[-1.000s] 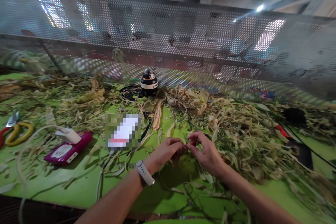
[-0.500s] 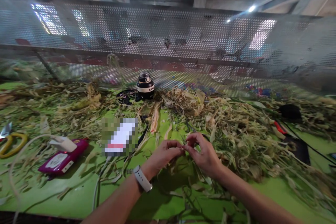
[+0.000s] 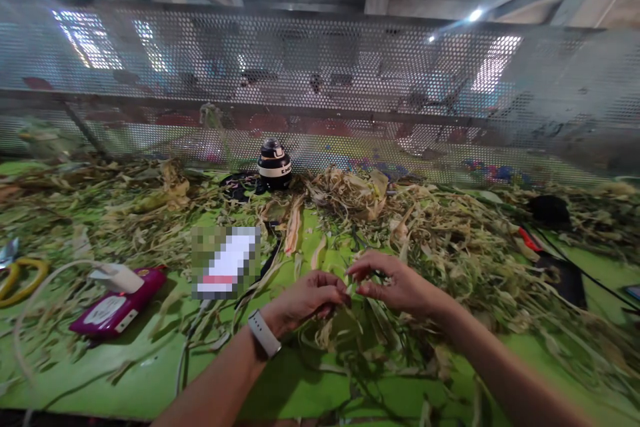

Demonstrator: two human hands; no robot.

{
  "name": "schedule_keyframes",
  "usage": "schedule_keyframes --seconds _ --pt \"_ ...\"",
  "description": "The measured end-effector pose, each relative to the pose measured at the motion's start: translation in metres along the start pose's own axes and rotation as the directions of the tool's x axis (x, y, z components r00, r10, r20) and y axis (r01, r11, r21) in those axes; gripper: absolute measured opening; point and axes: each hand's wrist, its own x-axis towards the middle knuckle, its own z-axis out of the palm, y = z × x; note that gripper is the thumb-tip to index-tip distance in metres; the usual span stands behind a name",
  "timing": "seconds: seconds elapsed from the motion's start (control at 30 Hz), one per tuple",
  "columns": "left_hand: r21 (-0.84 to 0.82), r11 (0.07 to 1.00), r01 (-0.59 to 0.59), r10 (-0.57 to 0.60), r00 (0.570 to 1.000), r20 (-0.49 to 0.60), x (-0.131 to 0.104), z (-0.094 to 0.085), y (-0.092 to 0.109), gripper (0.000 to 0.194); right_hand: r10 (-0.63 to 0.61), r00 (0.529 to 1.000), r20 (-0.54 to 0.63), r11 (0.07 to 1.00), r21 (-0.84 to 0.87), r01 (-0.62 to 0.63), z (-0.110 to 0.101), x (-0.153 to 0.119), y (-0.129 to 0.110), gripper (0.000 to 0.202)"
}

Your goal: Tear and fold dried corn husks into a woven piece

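Observation:
My left hand [image 3: 320, 295], with a pale band on its wrist, is closed in a pinch on a thin pale-green strip of dried leaf [image 3: 353, 290]. Just to the right, my right hand [image 3: 387, 280] has its thumb and forefinger apart, with the fingertips close to that strip. Whether they touch it I cannot tell. Below and around both hands lie loose curled strips of dry leaf [image 3: 380, 333] on the green tabletop [image 3: 280, 380]. A larger heap of dried leaves [image 3: 480, 273] spreads to the right of my right hand.
Left of my hands lie a blurred-out phone [image 3: 227, 263] on a cable and a magenta power bank [image 3: 117, 310] with a white plug. Yellow-handled scissors [image 3: 25, 280] sit at far left. A black bottle [image 3: 274, 167] stands before the perforated metal screen [image 3: 320, 67].
My hands were pinched together at the fingertips. Now the right hand has parted slightly and opened its thumb and forefinger, while a pale strip shows at my left fingertips.

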Motion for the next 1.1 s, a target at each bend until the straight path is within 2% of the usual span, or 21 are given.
schedule_keyframes --seconds 0.13,0.23,0.4,0.53,0.63,0.73,0.8,0.87,0.9,0.93,0.97,1.0,1.03,1.07,1.1 --pt "-0.022 1.000 0.010 -0.010 0.999 0.031 0.000 0.000 0.000 0.007 -0.028 0.990 0.138 1.000 0.001 0.028 -0.004 -0.001 -0.012 0.022" --pt "-0.034 0.999 0.012 -0.010 0.997 0.075 -0.001 -0.001 0.001 0.009 -0.038 0.990 0.136 0.999 -0.003 0.039 -0.001 -0.002 -0.013 0.023" --pt "-0.021 1.000 0.018 -0.015 0.989 0.149 -0.002 -0.001 0.003 0.009 -0.131 0.983 0.130 0.991 0.015 0.130 0.002 -0.002 -0.004 0.022" --pt "-0.011 0.999 0.031 -0.028 0.986 0.165 -0.004 0.000 0.003 0.006 -0.219 0.964 0.153 0.965 -0.115 0.238 0.003 -0.005 -0.008 0.023" --pt "-0.011 0.999 0.033 -0.031 0.986 0.164 -0.004 -0.001 0.002 0.007 -0.289 0.943 0.168 0.907 -0.267 0.326 0.007 -0.007 -0.013 0.026" --pt "-0.027 1.000 0.002 0.001 0.994 0.108 -0.001 -0.003 0.000 0.012 -0.312 0.935 0.167 0.823 -0.445 0.354 0.012 -0.009 -0.014 0.026" --pt "-0.057 0.997 -0.050 0.052 0.998 0.033 0.001 -0.006 0.001 0.017 -0.312 0.946 0.087 0.768 -0.562 0.306 0.014 -0.009 -0.009 0.021" --pt "-0.054 0.985 -0.161 0.152 0.978 -0.140 0.002 -0.007 0.003 0.020 -0.318 0.948 -0.021 0.705 -0.674 0.222 0.014 -0.008 -0.003 0.020" --pt "-0.013 0.970 -0.242 0.230 0.937 -0.262 0.001 -0.007 0.004 0.020 -0.323 0.944 -0.069 0.668 -0.723 0.176 0.013 -0.008 0.001 0.020" --pt "0.097 0.936 -0.339 0.346 0.832 -0.433 -0.001 -0.007 0.005 0.022 -0.322 0.941 -0.107 0.631 -0.765 0.129 0.013 -0.008 0.004 0.021" --pt "0.262 0.872 -0.414 0.486 0.664 -0.568 -0.004 -0.006 0.006 0.026 -0.319 0.937 -0.140 0.598 -0.797 0.084 0.013 -0.008 0.007 0.022" --pt "0.419 0.781 -0.463 0.620 0.497 -0.606 -0.006 -0.003 0.006 0.028 -0.314 0.934 -0.169 0.571 -0.820 0.044 0.013 -0.008 0.009 0.024" --pt "0.539 0.680 -0.497 0.728 0.368 -0.579 -0.009 0.000 0.005 0.024 -0.309 0.932 -0.191 0.550 -0.835 0.011 0.014 -0.008 0.010 0.024" --pt "0.610 0.592 -0.527 0.804 0.337 -0.490 -0.010 0.005 0.003 0.019 -0.304 0.930 -0.207 0.536 -0.844 -0.013 0.016 -0.009 0.011 0.025" --pt "0.627 0.548 -0.553 0.835 0.402 -0.376 -0.011 0.011 0.000 0.015 -0.297 0.930 -0.217 0.528 -0.849 -0.030 0.018 -0.009 0.011 0.025"
